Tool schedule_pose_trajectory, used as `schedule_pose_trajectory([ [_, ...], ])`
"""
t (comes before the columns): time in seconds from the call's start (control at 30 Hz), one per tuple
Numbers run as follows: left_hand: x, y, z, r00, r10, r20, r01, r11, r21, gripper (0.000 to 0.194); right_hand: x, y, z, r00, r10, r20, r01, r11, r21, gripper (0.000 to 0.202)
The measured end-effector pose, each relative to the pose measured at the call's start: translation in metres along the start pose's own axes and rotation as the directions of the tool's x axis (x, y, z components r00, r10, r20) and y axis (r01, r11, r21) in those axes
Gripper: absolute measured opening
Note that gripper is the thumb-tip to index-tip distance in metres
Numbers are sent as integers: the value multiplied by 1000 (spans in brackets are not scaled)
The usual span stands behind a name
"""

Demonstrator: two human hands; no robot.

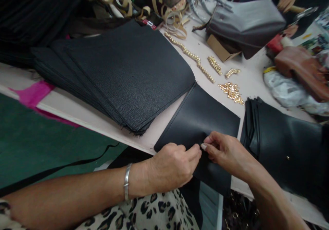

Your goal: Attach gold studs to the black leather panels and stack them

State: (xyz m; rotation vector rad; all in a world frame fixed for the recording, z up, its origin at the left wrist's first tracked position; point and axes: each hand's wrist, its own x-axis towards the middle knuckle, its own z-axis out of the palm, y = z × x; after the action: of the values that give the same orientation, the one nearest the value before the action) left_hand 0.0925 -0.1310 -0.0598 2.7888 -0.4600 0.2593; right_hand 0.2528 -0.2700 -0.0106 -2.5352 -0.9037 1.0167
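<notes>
A smooth black leather panel (197, 110) lies at the table's front edge, its lower part hanging over. My left hand (177, 165), with a silver bangle at the wrist, is closed over the panel, fingertips pinched together. Fingertips of my right hand (218, 149) meet them from the right, thumb and finger closed at the same spot. Whatever is between the fingers is too small to make out. Beyond the panel sit a pile of small gold metal pieces (232, 92) and rows of gold pieces (191, 55).
A stack of pebbled black panels (131, 72) fills the left. More black panels (290, 137), one with a small gold stud, lie at right. Farther back are a dark grey bag (246, 21), a brown leather piece (300, 67) and another person's hand (286, 1) holding a tool.
</notes>
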Motion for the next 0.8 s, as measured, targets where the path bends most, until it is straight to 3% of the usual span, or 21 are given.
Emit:
schedule_pose_trajectory([
  [0.23,1,-2,1,1000,2,0,-2,1000,-26,42,16,5,-12,957,143,253,-195,961,194,15],
  [0.43,2,-2,2,1000,-12,8,12,998,-62,40,13,7,-10,980,105,171,-129,982,136,14],
  [0.6,2,-2,3,1000,-9,-8,8,997,-72,41,16,8,-9,967,147,207,-175,977,125,14],
  [0.8,1,-1,3,1000,-21,-2,21,997,-76,40,15,10,-15,949,107,297,-211,916,342,18],
])
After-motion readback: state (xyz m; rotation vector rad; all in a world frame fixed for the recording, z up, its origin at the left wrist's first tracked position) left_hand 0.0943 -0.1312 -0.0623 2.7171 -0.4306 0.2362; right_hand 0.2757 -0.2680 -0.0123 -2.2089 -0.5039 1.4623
